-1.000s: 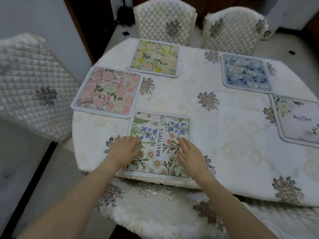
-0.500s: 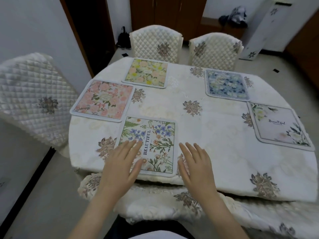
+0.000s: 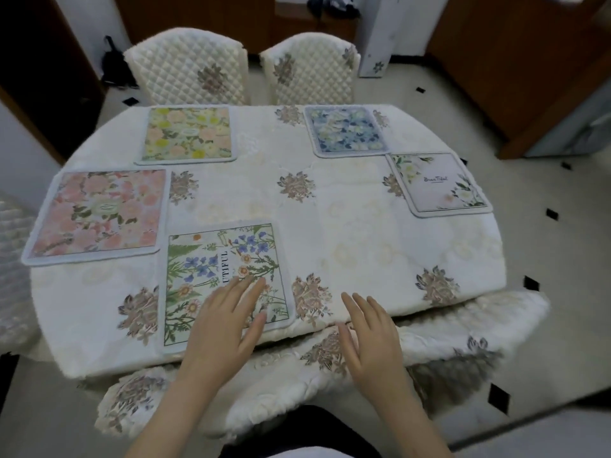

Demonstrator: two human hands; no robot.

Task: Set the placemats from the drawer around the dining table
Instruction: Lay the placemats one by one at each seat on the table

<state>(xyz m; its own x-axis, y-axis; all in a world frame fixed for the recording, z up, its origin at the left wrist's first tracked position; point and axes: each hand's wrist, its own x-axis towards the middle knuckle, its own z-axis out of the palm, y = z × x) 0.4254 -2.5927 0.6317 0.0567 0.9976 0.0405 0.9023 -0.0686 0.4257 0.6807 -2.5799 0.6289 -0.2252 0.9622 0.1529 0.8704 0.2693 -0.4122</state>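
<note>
The green "BEAUTIFUL" placemat (image 3: pixel 228 282) lies at the near edge of the dining table (image 3: pixel 363 233). The left hand (image 3: pixel 228 328) hovers over it and the right hand (image 3: pixel 370 332) beside it, both with fingers spread and holding nothing. A dragging palm could slide the mat off the near edge.

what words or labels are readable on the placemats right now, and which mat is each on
"UTIFUL": green botanical placemat with blue flowers, nearest the person; its first letters are hidden by the left hand.
"Beautiful", small script: pale white-flowered placemat at the right.
Oval centre labels on the pink floral placemat and yellow floral placemat: too blurred to read.
</note>
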